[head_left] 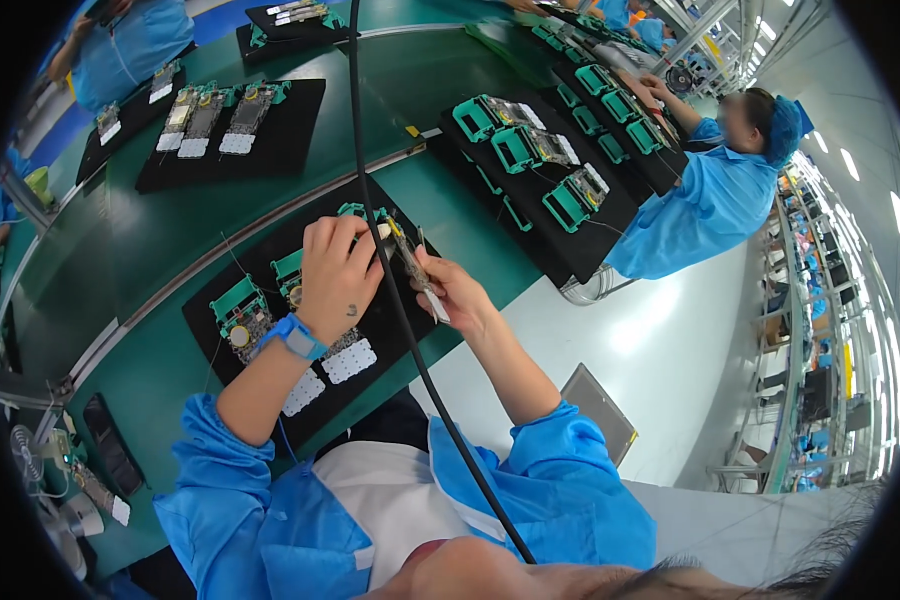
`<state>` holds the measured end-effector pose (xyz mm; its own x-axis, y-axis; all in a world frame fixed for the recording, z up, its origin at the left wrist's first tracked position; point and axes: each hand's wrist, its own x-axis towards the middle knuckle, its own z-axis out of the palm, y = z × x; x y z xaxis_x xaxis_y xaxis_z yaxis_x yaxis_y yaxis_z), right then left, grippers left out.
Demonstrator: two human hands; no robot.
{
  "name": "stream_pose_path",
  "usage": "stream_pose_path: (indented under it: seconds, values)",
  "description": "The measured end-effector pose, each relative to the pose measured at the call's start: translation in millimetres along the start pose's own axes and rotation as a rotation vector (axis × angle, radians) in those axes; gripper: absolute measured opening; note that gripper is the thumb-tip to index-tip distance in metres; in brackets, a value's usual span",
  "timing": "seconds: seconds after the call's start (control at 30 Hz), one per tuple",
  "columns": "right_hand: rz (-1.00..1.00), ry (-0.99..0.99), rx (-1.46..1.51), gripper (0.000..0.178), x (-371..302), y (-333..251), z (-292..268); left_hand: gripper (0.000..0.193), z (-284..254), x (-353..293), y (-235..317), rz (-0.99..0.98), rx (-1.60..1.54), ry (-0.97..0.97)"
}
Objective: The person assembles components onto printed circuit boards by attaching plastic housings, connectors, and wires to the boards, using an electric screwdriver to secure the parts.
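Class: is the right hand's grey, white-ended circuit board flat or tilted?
Tilted: the board appears nearly edge-on in the right hand.

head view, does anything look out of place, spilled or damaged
One thing: a black cable runs down the view between the left hand and the right hand. It looks odd because it crosses in front of the black mat, partly blocking the workspace. No spill shows; the circuit boards are too small to judge for damage.

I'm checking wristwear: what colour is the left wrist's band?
Blue; the band shows best in the head view.
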<state>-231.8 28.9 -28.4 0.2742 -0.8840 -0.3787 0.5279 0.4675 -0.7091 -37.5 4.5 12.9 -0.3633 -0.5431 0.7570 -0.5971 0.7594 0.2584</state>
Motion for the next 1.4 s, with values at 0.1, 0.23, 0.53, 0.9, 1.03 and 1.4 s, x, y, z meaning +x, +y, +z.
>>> stream_pose_path:
  seconds: [0.1,0.23,0.53,0.9,1.03,1.4]
  values:
    - [0.044,-0.100,0.113,0.030,3.7,5.3,-9.0,0.031,1.2,5.7,-1.8,0.081,0.031,0.038]
    - [-0.035,0.084,-0.006,0.031,-5.0,-3.6,11.8,0.022,6.2,-5.1,-10.7,-0.022,-0.116,0.029]
    - [-0.110,0.062,-0.117,0.030,-5.7,3.3,9.9,0.026,-11.5,-24.9,-13.7,0.097,-0.086,-0.134]
    - [-0.874,0.471,-1.137,0.025,-5.8,19.3,33.9,0.021,-2.6,-27.9,-13.1,-0.281,-0.386,-0.185]
    - [-1.078,0.182,-1.317,0.021,3.2,16.8,20.9,0.019,1.4,-23.8,-15.3,-0.220,-0.370,-0.255]
    - [-1.014,0.119,-1.289,0.014,4.7,11.1,23.3,0.017,2.5,-23.4,-17.9,-0.305,-0.427,-0.252]
